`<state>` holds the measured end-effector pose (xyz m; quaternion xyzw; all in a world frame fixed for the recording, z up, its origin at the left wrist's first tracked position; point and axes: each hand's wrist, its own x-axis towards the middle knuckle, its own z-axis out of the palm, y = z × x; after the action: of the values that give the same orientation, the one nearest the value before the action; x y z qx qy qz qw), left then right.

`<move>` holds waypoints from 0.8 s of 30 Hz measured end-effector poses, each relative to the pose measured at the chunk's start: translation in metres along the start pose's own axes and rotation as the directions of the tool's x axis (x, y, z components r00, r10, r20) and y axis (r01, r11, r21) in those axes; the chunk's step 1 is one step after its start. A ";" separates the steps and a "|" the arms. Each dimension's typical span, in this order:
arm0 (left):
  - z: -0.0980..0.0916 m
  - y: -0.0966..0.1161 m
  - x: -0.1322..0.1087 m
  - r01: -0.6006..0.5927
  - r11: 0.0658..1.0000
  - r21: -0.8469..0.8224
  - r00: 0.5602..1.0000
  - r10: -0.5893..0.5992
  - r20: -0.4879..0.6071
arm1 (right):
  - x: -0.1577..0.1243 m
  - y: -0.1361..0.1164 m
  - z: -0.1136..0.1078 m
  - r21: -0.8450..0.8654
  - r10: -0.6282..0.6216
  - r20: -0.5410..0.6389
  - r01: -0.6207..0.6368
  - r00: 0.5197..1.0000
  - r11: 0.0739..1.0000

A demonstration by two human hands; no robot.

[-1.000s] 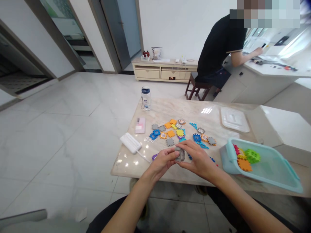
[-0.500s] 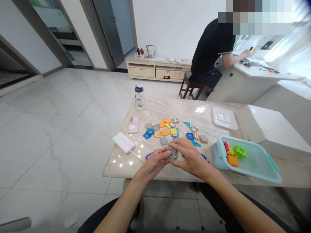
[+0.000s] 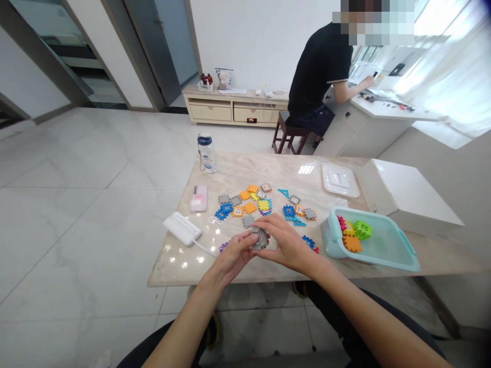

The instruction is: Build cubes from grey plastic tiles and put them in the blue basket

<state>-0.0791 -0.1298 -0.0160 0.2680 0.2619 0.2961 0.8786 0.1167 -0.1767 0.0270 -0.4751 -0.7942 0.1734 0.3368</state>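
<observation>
Two hands and one grey plastic block [image 3: 260,238] at the near edge of the worktop [image 3: 172,267]: what's the entry?

Left hand [image 3: 232,257], half closed, fingers curled around the block's left side. Right hand [image 3: 286,243], also part closed, fingertips over its right side. Both have hold of it; whether it touches the worktop, I can't tell.

Handling note?

Square up the notched edges, keep the fingertips near the seam, and press straight along the joint without twisting, so the teeth seat evenly.

Stock nearby?

Loose interlocking pieces [image 3: 249,207] in orange, grey, blue and yellow lie mid-worktop, with a grey square piece [image 3: 248,221] just beyond the right hand. Toward the right edge sits a teal plastic tray [image 3: 378,263] holding a green cube [image 3: 362,230]. A clear lid [image 3: 340,180] lies near the far edge.

Labels?

Water bottle [image 3: 206,153] near the far left corner: blue lettering, too small to read. Pink card [image 3: 198,199]: blurred out. White power bank [image 3: 182,228]: no writing visible. Beyond the worktop, one seated person [image 3: 316,66] works at a counter, well apart
</observation>
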 end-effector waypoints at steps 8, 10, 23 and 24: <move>0.000 0.002 -0.001 -0.002 0.999 0.037 1.000 0.001 0.005 | 0.000 0.002 0.006 0.010 -0.016 -0.025 0.016 1.000 1.000; 0.000 0.002 -0.002 -0.006 0.999 0.043 1.000 0.006 0.005 | -0.001 0.004 0.008 0.009 -0.017 -0.026 0.017 1.000 1.000; 0.000 0.004 -0.004 -0.052 0.996 0.069 0.998 0.051 0.026 | 0.004 0.004 0.009 -0.039 -0.034 -0.045 0.033 0.998 0.999; 0.000 0.003 -0.004 -0.060 0.996 0.068 0.998 0.059 0.021 | 0.004 0.004 0.008 -0.041 -0.036 -0.044 0.035 0.998 0.999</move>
<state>-0.0827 -0.1299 -0.0127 0.3085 0.2553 0.3106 0.8621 0.1123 -0.1712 0.0203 -0.4714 -0.7980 0.1408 0.3480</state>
